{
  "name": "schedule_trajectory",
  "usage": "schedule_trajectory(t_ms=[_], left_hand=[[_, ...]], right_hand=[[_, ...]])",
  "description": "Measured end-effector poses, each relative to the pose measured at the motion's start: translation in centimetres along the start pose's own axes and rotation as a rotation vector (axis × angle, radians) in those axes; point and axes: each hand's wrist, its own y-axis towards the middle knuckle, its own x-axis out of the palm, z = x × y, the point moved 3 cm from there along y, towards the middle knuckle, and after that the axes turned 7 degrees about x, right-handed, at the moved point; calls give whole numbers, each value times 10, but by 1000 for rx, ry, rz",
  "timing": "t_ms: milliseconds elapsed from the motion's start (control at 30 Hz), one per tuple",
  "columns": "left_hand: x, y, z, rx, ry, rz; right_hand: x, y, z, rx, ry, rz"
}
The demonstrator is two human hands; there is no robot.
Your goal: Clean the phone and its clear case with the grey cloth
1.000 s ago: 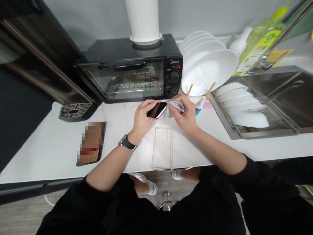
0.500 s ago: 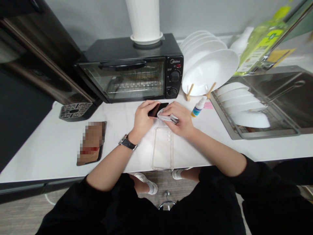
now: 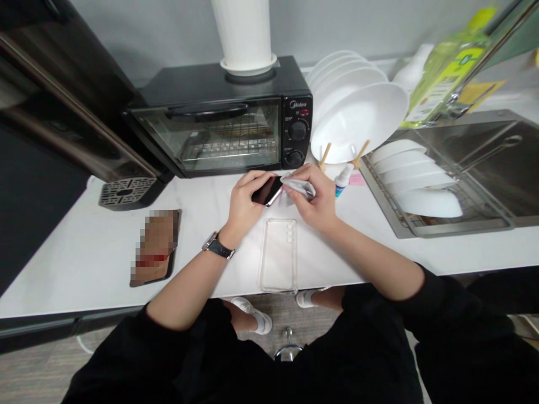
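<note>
My left hand (image 3: 245, 203) grips a dark-screened smartphone (image 3: 266, 191) by its left end, just above the white counter. In my right hand (image 3: 316, 196) is a crumpled white wipe (image 3: 300, 187), pinched between thumb and fingers and pressed against the phone's right end. Below the phone a clear phone case (image 3: 278, 255) lies flat near the counter's front edge. Just beyond my right hand stands a small spray bottle (image 3: 343, 178) with a white cap, its lower part covered by the hand. A pink sticky note (image 3: 357, 179) lies beside it.
Behind my hands is a black toaster oven (image 3: 219, 129) with a white pot (image 3: 244, 33) on top. White plates (image 3: 357, 120) stand in a wooden rack. To the right, bowls (image 3: 425, 202) sit in a sink rack. Another phone-like slab (image 3: 158, 247), partly pixelated, lies at left.
My right hand has moved the wipe from over the screen to the phone's right end and edge. The phone is tilted more, showing its lower side. The view has shifted slightly.
</note>
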Motion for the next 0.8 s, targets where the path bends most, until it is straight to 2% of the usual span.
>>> schedule_trajectory(t_ms=[100,233,333,533,667,800], left_hand=[[0,1,2,6,4,6],[0,1,2,8,9,2],[0,-1,-2,-12,24,-8],[0,-6,-13,-51,50,-20],[0,-7,-14,-64,64,-12],[2,-4,-10,-31,-13,-40]], right_hand=[[-1,-1,4,84,-6,39],[-1,-1,3,94,-5,44],[0,-1,0,33,6,19],[9,-7,-9,-177,-30,-182],[11,-8,-11,-214,-9,-189],[9,-8,-11,-201,-11,-174]])
